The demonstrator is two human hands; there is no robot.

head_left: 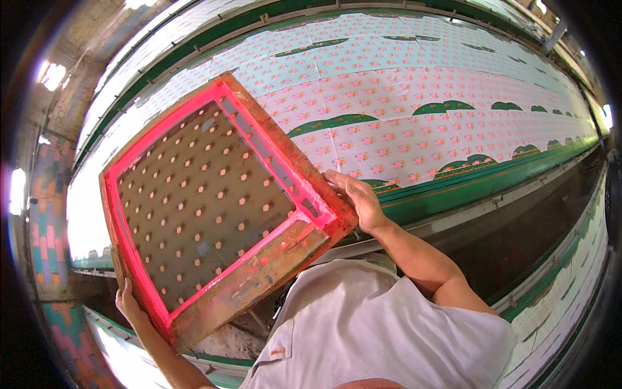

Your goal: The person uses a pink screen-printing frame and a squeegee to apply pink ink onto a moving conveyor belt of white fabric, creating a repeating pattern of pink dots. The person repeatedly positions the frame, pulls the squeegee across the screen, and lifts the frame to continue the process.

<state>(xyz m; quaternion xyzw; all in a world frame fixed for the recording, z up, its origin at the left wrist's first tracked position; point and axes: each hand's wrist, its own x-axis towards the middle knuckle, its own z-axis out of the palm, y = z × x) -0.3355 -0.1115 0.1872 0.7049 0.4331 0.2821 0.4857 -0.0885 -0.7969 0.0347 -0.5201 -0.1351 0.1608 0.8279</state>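
Note:
A wooden screen-printing frame (pixel 207 194) is held up tilted in front of my body, its inner border coated in bright pink, with a brown mesh panel dotted with pale spots in rows. My left hand (pixel 129 299) grips the frame's left edge near the lower corner, fingers partly behind the wood. My right hand (pixel 355 198) is closed on the frame's right side near the lower right corner, thumb and fingers round the edge. My white shirt fills the bottom of the view below the frame.
A long green-edged table (pixel 453 188) runs behind the frame, covered with white and pale blue fabric (pixel 402 84) printed with small pink flowers. Another long table (pixel 570 272) lies at lower right, beyond a dark aisle. A wall with colourful patches (pixel 55 227) and bright openings is at the left.

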